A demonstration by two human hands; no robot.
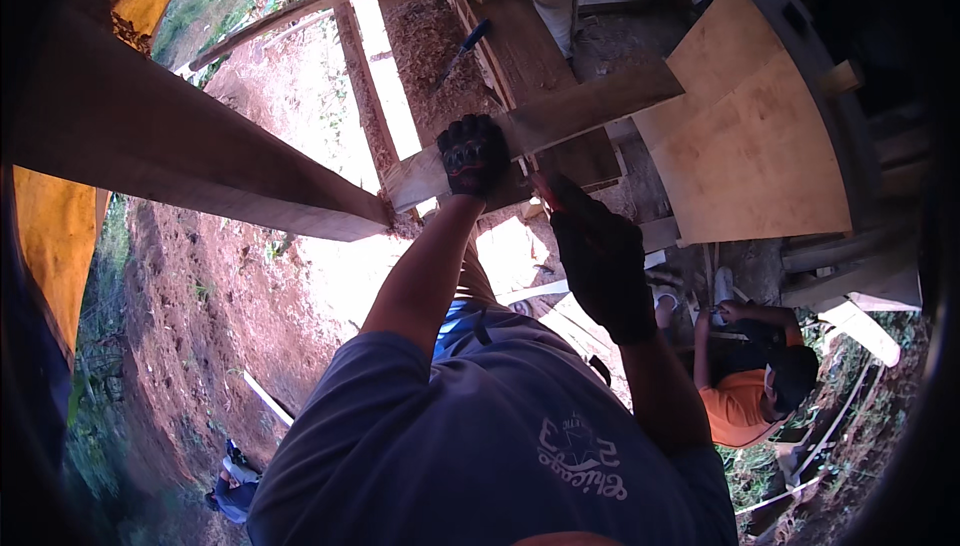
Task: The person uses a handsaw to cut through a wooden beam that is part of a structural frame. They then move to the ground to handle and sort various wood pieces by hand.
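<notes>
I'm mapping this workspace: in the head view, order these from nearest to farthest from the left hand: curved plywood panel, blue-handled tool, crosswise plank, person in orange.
1. Crosswise plank: directly beneath the left hand.
2. Blue-handled tool: above the hand in the picture.
3. Curved plywood panel: to the right.
4. Person in orange: lower right.

Across the upper centre of the frame, a long brown wooden plank (pixel 590 106) is held by the black-gloved left hand (pixel 474 156). Below it, right of centre, the black-gloved right hand (pixel 603 264) is seen, its grip obscured by shadow. A curved pale plywood panel (pixel 750 136) is seen upper right, an orange-shirted person (pixel 738 411) lower right.
</notes>
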